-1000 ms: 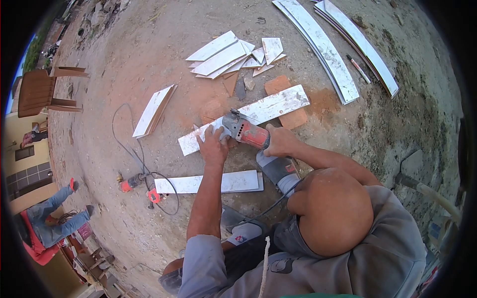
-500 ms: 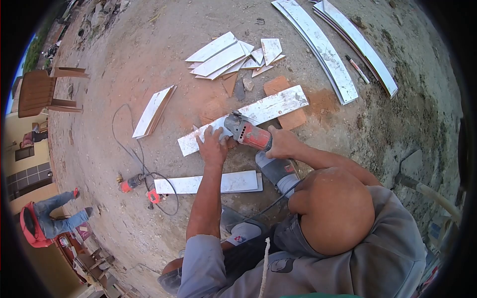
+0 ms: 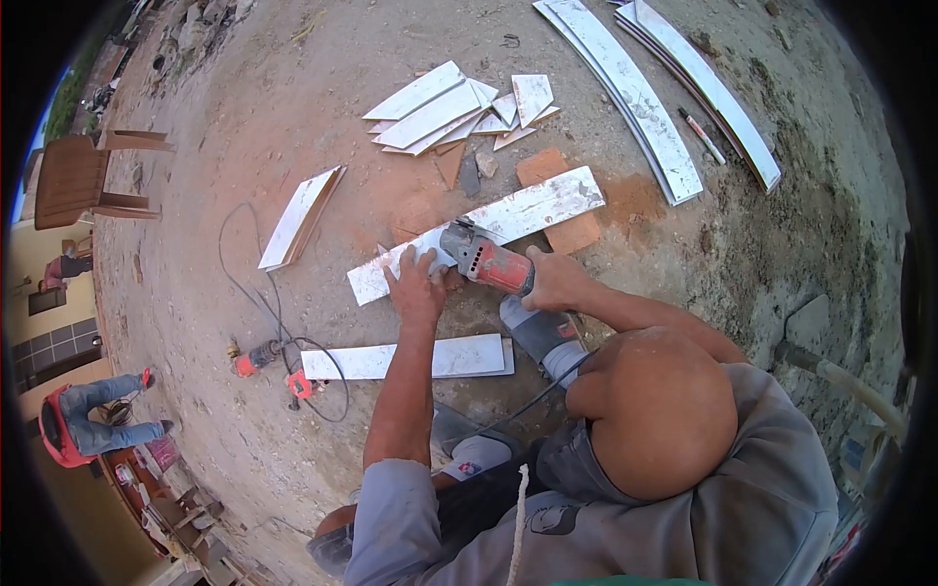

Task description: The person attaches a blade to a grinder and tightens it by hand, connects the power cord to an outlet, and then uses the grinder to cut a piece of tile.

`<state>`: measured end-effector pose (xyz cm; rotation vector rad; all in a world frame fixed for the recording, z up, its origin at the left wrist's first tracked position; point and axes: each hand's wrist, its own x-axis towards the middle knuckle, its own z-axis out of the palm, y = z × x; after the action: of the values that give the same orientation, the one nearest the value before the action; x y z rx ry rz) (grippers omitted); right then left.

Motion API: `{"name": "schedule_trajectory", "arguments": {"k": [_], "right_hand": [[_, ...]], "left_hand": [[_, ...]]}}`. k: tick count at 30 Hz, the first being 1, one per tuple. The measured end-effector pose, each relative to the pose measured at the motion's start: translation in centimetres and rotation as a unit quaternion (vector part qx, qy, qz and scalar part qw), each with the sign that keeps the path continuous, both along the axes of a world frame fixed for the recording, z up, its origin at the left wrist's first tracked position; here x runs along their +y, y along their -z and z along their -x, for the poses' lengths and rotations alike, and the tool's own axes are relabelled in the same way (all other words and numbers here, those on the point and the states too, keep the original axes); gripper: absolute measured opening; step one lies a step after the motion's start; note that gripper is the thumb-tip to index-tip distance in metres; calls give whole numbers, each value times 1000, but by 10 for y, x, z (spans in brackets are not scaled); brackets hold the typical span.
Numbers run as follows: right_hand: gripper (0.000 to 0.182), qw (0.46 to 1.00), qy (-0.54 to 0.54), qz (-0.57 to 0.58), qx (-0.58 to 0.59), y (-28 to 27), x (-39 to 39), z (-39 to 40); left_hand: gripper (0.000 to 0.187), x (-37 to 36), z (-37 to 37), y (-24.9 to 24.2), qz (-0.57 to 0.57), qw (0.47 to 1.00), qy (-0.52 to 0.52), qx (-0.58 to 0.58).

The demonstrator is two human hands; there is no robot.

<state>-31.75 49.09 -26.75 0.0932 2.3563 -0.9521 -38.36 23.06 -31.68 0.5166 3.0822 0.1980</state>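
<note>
My right hand (image 3: pixel 559 281) is wrapped around the rear of a red and grey angle grinder (image 3: pixel 500 269). The grinder's head rests over a long white tile strip (image 3: pixel 547 203), which lies at a slant across orange bricks (image 3: pixel 574 234). Close beside the grinder head, my left hand (image 3: pixel 418 285) holds the strip at its near edge, fingers bent over the white face. The grinder's disc is mostly hidden by its guard. Below the left forearm, another white strip pair (image 3: pixel 469 357) lies on the ground.
Cut tile pieces (image 3: pixel 430 115) are heaped ahead, and a small tile stack (image 3: pixel 301 220) lies left. Long strips (image 3: pixel 625 93) and a marker (image 3: pixel 702 137) lie far right. A second power tool (image 3: pixel 256 358) with a looping cord sits left. A person (image 3: pixel 83 420) stands near a brown chair (image 3: pixel 70 182).
Both hands, the grinder and the tile strip hold almost the same place. The person at the far left has shifted their legs slightly.
</note>
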Motion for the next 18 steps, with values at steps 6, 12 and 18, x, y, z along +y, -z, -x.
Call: {"name": "schedule_trajectory", "arguments": {"k": [6,12,18], "right_hand": [[64,1000,1,-1,0,3,2,-3],[64,1000,0,-4,-8,1,5,-8],[63,1000,1,-7,-13,3,4,-6]], "left_hand": [[39,-2,2,2,10,1000,0,-9],[39,-1,0,2,22,1000,-2,-5],[39,2,-2,1,17,1000,-14,-11]]}}
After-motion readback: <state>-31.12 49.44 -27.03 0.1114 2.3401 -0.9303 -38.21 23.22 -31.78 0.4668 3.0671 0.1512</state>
